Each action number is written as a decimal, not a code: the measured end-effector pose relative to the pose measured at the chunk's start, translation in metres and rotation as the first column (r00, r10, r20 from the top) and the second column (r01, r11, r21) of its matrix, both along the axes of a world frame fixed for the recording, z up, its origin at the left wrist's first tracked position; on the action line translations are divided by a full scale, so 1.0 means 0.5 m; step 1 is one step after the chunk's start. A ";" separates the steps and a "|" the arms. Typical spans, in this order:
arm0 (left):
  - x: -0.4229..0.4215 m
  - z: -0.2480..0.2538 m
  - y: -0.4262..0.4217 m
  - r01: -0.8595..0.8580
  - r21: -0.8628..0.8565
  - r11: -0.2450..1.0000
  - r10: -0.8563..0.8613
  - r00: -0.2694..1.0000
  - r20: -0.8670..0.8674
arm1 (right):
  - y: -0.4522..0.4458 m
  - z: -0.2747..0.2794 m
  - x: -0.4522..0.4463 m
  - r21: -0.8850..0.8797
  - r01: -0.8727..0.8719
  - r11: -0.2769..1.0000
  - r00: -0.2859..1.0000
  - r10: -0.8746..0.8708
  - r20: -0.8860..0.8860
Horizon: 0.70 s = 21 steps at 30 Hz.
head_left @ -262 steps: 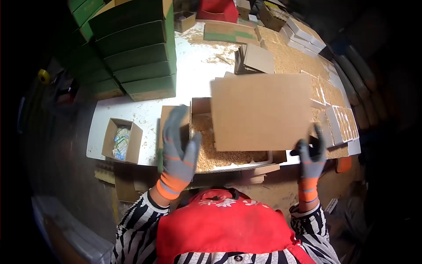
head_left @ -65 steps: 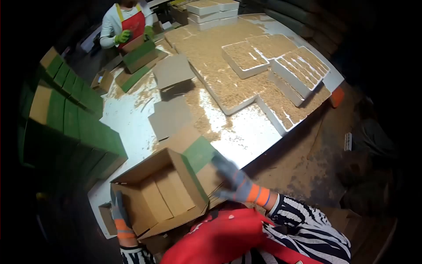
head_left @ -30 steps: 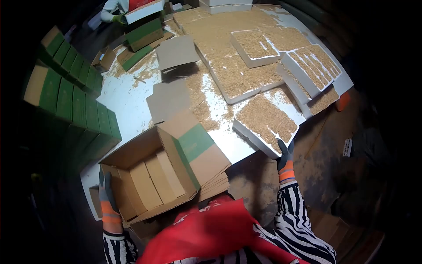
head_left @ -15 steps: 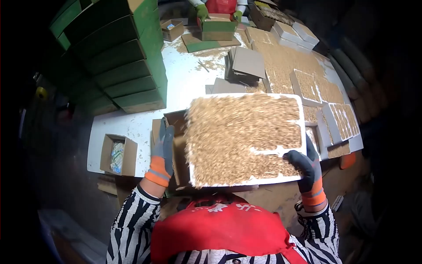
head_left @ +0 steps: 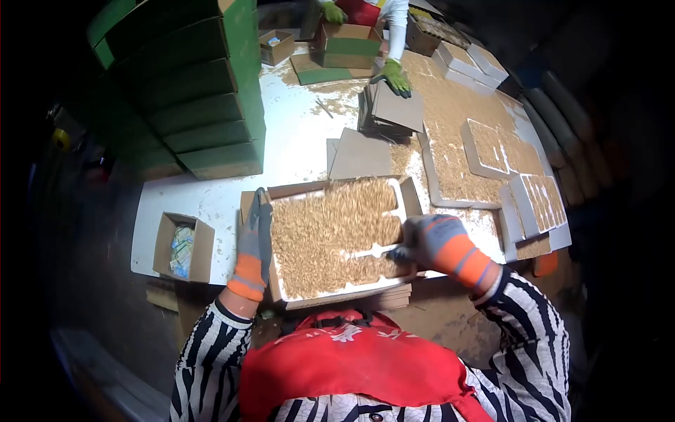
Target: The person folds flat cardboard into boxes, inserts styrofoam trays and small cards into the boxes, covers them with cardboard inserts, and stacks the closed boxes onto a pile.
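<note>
A white tray (head_left: pixel 330 243) full of light-brown grain-like pieces lies at the mouth of a cardboard box (head_left: pixel 411 195), whose rim shows behind and beside it. My right hand (head_left: pixel 425 246), in a grey and orange glove, grips the tray's right end, thumb over its edge. At the box's left side, my left hand (head_left: pixel 258 228) holds the wall with its fingers close together. The tray hides the box's inside. Behind the box lie flat cardboard sheets (head_left: pixel 360 155).
Green boxes (head_left: pixel 211 112) stand stacked at the left. A small carton (head_left: pixel 200 250) holds packets. Filled trays (head_left: pixel 541 200) lie at the right. Across the table (head_left: pixel 288 133), a co-worker's gloved hand (head_left: pixel 395 79) rests on a cardboard stack, the other near a green box (head_left: pixel 349 49).
The filled tray has moved left and down from in front of the box onto its opening, my right hand going with it. The co-worker's hand has reached onto the cardboard stack.
</note>
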State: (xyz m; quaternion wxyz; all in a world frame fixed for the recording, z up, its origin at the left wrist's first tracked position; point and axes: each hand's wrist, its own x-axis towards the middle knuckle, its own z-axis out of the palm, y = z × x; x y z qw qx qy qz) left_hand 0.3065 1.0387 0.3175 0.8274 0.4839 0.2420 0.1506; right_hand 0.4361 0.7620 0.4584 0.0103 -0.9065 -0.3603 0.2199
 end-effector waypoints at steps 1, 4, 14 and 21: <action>0.001 0.002 0.001 -0.006 0.154 0.988 0.011 1.000 -0.028 | 0.014 -0.015 0.004 -0.094 -0.097 0.991 0.994 0.101 0.038; 0.000 0.036 -0.013 0.004 0.448 0.894 0.013 0.999 -0.036 | 0.029 -0.050 0.030 -0.132 -0.228 0.965 0.944 0.252 0.214; -0.080 0.020 0.074 -0.231 0.557 0.798 0.351 0.929 -0.117 | 0.048 -0.438 0.510 0.453 0.652 0.608 0.757 -0.481 -0.443; -0.341 -0.064 0.249 -0.467 0.680 0.566 0.779 0.574 -0.254 | 0.151 -0.838 0.694 0.230 0.457 0.859 0.830 -0.319 -0.458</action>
